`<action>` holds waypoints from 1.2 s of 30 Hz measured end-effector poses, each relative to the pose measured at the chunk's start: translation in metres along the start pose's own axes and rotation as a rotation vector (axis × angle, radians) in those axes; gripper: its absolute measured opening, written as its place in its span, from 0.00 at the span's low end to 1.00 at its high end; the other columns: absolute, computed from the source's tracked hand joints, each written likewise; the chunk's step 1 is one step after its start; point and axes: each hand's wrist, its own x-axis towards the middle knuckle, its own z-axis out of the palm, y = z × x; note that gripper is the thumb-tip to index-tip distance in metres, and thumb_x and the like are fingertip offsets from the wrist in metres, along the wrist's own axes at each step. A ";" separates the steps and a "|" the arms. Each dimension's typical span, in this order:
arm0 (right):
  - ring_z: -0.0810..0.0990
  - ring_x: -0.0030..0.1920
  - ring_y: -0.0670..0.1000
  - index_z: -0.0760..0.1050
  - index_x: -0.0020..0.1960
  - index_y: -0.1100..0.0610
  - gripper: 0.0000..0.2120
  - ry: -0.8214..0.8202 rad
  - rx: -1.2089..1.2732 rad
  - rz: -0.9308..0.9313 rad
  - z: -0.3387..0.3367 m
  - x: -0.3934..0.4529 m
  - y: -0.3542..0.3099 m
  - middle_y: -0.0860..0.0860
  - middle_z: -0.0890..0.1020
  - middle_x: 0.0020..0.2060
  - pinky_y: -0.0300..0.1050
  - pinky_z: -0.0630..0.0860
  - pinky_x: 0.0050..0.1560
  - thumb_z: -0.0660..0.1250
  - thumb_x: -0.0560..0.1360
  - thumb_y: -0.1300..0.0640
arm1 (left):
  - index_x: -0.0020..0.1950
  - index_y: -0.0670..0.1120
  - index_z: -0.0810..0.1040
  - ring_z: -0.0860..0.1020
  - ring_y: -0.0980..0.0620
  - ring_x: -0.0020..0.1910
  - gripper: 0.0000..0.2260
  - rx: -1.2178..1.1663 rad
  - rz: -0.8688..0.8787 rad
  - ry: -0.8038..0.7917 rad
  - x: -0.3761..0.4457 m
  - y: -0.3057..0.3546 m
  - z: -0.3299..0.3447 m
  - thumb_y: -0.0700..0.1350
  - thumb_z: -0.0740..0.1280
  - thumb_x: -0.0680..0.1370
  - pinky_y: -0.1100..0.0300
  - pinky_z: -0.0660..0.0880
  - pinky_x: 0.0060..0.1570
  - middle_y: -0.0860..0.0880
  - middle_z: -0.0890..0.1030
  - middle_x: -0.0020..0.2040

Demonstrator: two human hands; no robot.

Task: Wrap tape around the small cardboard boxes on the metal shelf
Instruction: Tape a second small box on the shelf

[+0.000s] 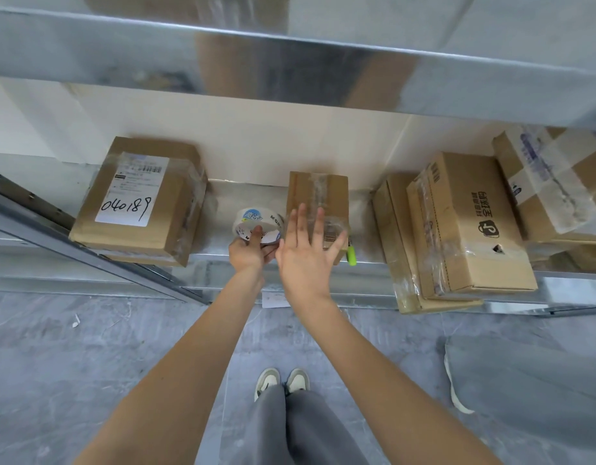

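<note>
I see the metal shelf (202, 260) carrying the small cardboard box (318, 193) at its middle. My right hand (306, 256) lies flat on that box, fingers straight; my left hand (248, 251) grips the tape roll (258, 226) just left of it.
</note>
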 end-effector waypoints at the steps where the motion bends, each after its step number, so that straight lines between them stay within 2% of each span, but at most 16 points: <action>1: 0.68 0.72 0.57 0.71 0.71 0.56 0.25 0.018 -0.016 -0.018 -0.001 0.001 -0.002 0.50 0.71 0.71 0.74 0.66 0.62 0.63 0.76 0.48 | 0.56 0.39 0.72 0.82 0.53 0.26 0.06 0.011 0.006 -0.007 0.001 0.001 -0.001 0.39 0.64 0.82 0.63 0.77 0.25 0.43 0.81 0.40; 3: 0.69 0.71 0.57 0.72 0.70 0.55 0.24 0.042 0.004 -0.038 -0.001 0.002 -0.002 0.48 0.72 0.70 0.73 0.67 0.62 0.63 0.76 0.49 | 0.59 0.39 0.72 0.83 0.53 0.28 0.07 0.031 0.010 -0.044 0.001 0.001 -0.003 0.38 0.64 0.81 0.62 0.79 0.27 0.43 0.82 0.42; 5: 0.66 0.73 0.58 0.70 0.72 0.55 0.25 0.036 0.053 -0.043 0.004 0.003 0.004 0.49 0.70 0.72 0.72 0.65 0.64 0.59 0.78 0.46 | 0.63 0.39 0.72 0.83 0.54 0.32 0.11 0.030 -0.015 -0.102 -0.003 -0.001 -0.003 0.37 0.65 0.80 0.59 0.82 0.36 0.42 0.82 0.46; 6: 0.63 0.74 0.60 0.66 0.74 0.55 0.29 0.008 0.097 -0.018 0.006 0.003 0.009 0.51 0.67 0.74 0.70 0.62 0.66 0.57 0.78 0.42 | 0.64 0.39 0.71 0.83 0.53 0.34 0.14 0.015 -0.041 -0.126 -0.005 -0.003 -0.003 0.37 0.66 0.80 0.58 0.82 0.40 0.42 0.82 0.48; 9: 0.56 0.75 0.64 0.53 0.78 0.57 0.47 -0.075 0.239 0.181 0.008 0.005 0.023 0.59 0.56 0.77 0.65 0.57 0.68 0.57 0.70 0.28 | 0.64 0.39 0.70 0.83 0.54 0.36 0.15 -0.059 -0.076 -0.181 -0.011 -0.007 -0.003 0.36 0.67 0.79 0.62 0.81 0.38 0.43 0.82 0.49; 11: 0.57 0.73 0.64 0.51 0.78 0.60 0.52 -0.125 0.313 0.251 0.007 0.008 0.028 0.62 0.52 0.77 0.60 0.59 0.68 0.60 0.68 0.26 | 0.64 0.39 0.69 0.83 0.51 0.42 0.14 -0.085 -0.078 -0.221 -0.013 -0.007 -0.004 0.36 0.67 0.79 0.60 0.81 0.46 0.41 0.82 0.51; 13: 0.59 0.71 0.63 0.52 0.78 0.61 0.52 -0.109 0.396 0.265 0.002 0.010 0.029 0.61 0.53 0.77 0.57 0.61 0.67 0.61 0.68 0.28 | 0.66 0.39 0.69 0.82 0.49 0.44 0.15 -0.084 -0.077 -0.243 -0.018 -0.005 -0.006 0.37 0.66 0.80 0.58 0.79 0.53 0.42 0.82 0.50; 15: 0.59 0.71 0.62 0.55 0.78 0.61 0.51 -0.051 0.532 0.291 -0.004 0.010 0.026 0.59 0.55 0.77 0.56 0.61 0.69 0.64 0.67 0.31 | 0.67 0.41 0.69 0.81 0.49 0.44 0.17 -0.044 -0.070 -0.251 -0.022 0.000 -0.008 0.42 0.67 0.80 0.56 0.77 0.53 0.43 0.82 0.51; 19: 0.56 0.74 0.52 0.58 0.77 0.57 0.46 -0.024 1.031 0.332 -0.008 0.000 0.012 0.53 0.59 0.77 0.45 0.55 0.73 0.71 0.68 0.38 | 0.66 0.43 0.75 0.79 0.50 0.43 0.22 0.077 -0.065 -0.263 -0.033 0.019 -0.009 0.57 0.64 0.79 0.53 0.72 0.51 0.46 0.82 0.50; 22: 0.63 0.73 0.46 0.61 0.76 0.51 0.41 -0.102 1.426 0.404 -0.005 -0.006 0.010 0.45 0.68 0.72 0.48 0.61 0.74 0.69 0.67 0.37 | 0.60 0.47 0.79 0.81 0.49 0.51 0.23 0.251 0.100 -0.122 -0.038 0.034 -0.007 0.62 0.67 0.73 0.53 0.75 0.51 0.48 0.83 0.52; 24: 0.67 0.71 0.42 0.62 0.74 0.46 0.37 -0.167 1.526 0.412 0.001 -0.006 0.012 0.35 0.71 0.66 0.46 0.64 0.72 0.67 0.69 0.38 | 0.55 0.47 0.80 0.80 0.46 0.55 0.18 0.413 0.246 -0.046 -0.038 0.038 -0.004 0.59 0.68 0.74 0.51 0.75 0.54 0.48 0.84 0.50; 26: 0.68 0.70 0.40 0.58 0.75 0.42 0.36 -0.199 1.528 0.367 0.007 -0.005 0.016 0.33 0.70 0.66 0.45 0.66 0.70 0.68 0.71 0.42 | 0.53 0.46 0.79 0.80 0.44 0.53 0.15 0.592 0.371 -0.031 -0.040 0.035 0.001 0.57 0.66 0.78 0.51 0.75 0.51 0.48 0.83 0.46; 28: 0.71 0.67 0.41 0.54 0.76 0.41 0.36 -0.197 1.505 0.332 0.011 -0.006 0.020 0.40 0.73 0.68 0.47 0.70 0.68 0.69 0.74 0.46 | 0.51 0.50 0.77 0.80 0.45 0.50 0.11 0.701 0.454 -0.067 -0.044 0.030 0.010 0.57 0.64 0.79 0.55 0.73 0.46 0.55 0.81 0.41; 30: 0.71 0.67 0.40 0.53 0.77 0.40 0.34 -0.175 1.431 0.294 0.012 -0.006 0.025 0.42 0.71 0.70 0.47 0.71 0.67 0.66 0.77 0.47 | 0.55 0.50 0.75 0.80 0.45 0.50 0.12 0.758 0.499 -0.091 -0.047 0.025 0.017 0.57 0.62 0.80 0.55 0.73 0.46 0.54 0.80 0.43; 33: 0.63 0.74 0.47 0.56 0.77 0.46 0.28 -0.080 1.078 0.152 0.013 -0.003 0.033 0.44 0.58 0.77 0.55 0.66 0.69 0.58 0.80 0.43 | 0.61 0.46 0.75 0.78 0.43 0.50 0.17 0.858 0.550 -0.083 -0.044 0.025 0.019 0.57 0.59 0.81 0.56 0.70 0.45 0.46 0.82 0.49; 36: 0.51 0.78 0.50 0.55 0.78 0.51 0.31 -0.011 0.729 0.065 0.011 -0.002 0.036 0.46 0.52 0.79 0.59 0.57 0.73 0.52 0.80 0.39 | 0.56 0.46 0.77 0.77 0.43 0.44 0.17 0.954 0.585 -0.109 -0.039 0.032 0.015 0.58 0.57 0.82 0.56 0.67 0.41 0.49 0.79 0.40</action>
